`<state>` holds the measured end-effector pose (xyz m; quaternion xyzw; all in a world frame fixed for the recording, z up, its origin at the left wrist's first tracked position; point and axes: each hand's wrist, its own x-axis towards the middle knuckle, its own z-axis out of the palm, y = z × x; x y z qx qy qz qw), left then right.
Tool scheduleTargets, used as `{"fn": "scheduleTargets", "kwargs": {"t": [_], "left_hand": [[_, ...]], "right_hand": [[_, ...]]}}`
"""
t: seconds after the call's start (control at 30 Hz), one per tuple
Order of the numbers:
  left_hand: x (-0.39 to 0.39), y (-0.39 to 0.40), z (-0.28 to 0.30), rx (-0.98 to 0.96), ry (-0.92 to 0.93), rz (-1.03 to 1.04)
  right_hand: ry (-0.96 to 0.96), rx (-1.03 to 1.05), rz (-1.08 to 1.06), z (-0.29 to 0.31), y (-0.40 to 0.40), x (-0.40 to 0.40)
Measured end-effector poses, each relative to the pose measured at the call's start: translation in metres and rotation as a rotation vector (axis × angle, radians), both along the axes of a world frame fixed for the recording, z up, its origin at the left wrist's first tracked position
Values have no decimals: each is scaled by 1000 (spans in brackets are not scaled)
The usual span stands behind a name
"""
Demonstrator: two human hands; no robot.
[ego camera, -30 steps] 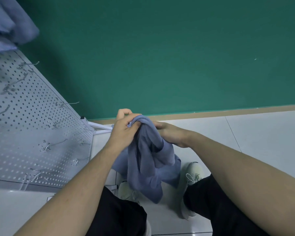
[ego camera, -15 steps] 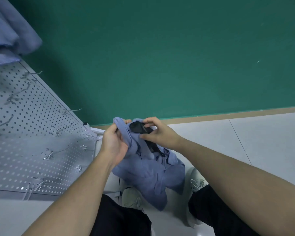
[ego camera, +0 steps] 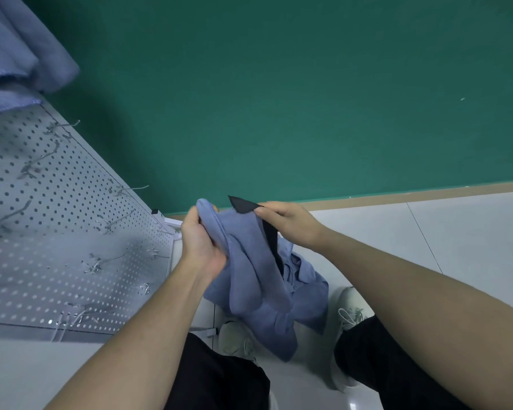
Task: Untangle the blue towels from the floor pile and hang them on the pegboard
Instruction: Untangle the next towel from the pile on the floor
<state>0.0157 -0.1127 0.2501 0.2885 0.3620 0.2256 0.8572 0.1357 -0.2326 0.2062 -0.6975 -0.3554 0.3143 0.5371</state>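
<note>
The left hand (ego camera: 202, 247) is gripping a bunched blue towel (ego camera: 255, 279), fingers curled round it; the right hand (ego camera: 290, 226) is pinching a black strap (ego camera: 245, 206). The pegboard (ego camera: 57, 232) is standing to the left; another towel (ego camera: 18, 54) is hanging above it.

1. Even, moderately dim indoor light; colours look cool.
2. The pegboard (ego camera: 71, 232) shows a bright glare band across its lower half.
3. Soft shadow falls on the green wall (ego camera: 308, 99) beside the pegboard.
4. Wide-angle distortion bends the edges; the hooks (ego camera: 122, 190) look smeared.
</note>
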Motion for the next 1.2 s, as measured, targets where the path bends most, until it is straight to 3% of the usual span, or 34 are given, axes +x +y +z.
{"fn": "scheduleTargets", "kwargs": {"t": [0.2, 0.3, 0.43, 0.6, 0.77, 0.87, 1.03, 1.2], "left_hand": [[-2, -2, -3, 47, 75, 43], [0, -5, -3, 91, 41, 48], [-7, 1, 0, 112, -7, 90], [-17, 11, -8, 103, -46, 61], [-6, 21, -23, 145, -74, 89], [0, 22, -31, 215, -23, 24], [15, 22, -38, 224, 54, -112], [32, 8, -41, 477, 209, -207]], "right_hand": [[446, -80, -28, -3, -4, 2], [570, -95, -51, -9, 2, -2], [777, -122, -417, -21, -1, 17], [572, -275, -428, -29, -21, 39], [352, -278, -724, -27, -28, 61], [253, -263, -799, -22, -50, 84], [198, -334, -684, -32, -69, 96], [261, -435, -452, -38, -69, 87]]}}
